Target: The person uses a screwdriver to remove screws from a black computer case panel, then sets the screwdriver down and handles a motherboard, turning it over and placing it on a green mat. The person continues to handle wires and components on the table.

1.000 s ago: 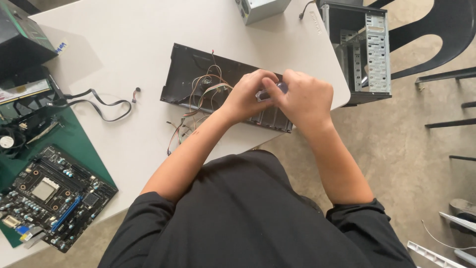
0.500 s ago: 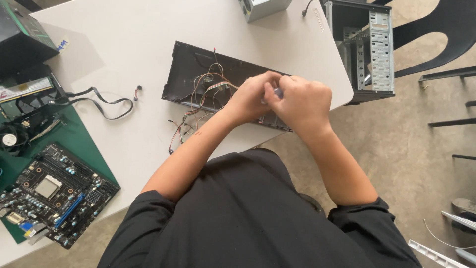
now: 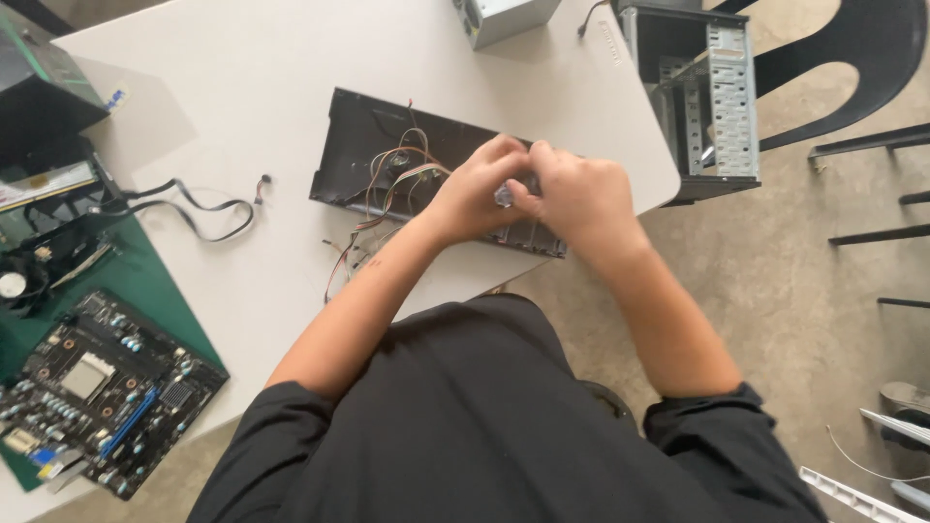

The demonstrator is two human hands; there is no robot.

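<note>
Both hands, the left hand (image 3: 475,194) and right hand (image 3: 576,199), are pinching closed on a small pale connector (image 3: 504,197) over the black plastic front panel (image 3: 363,145) near the bench's (image 3: 242,77) right edge; tugging risks snapping the thin coloured wires (image 3: 387,174).

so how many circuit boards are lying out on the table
1. A bare circuit board lies on the green mat at the table's near left corner. More may be hidden inside the black panel under both hands, or in the open computer case.
</note>
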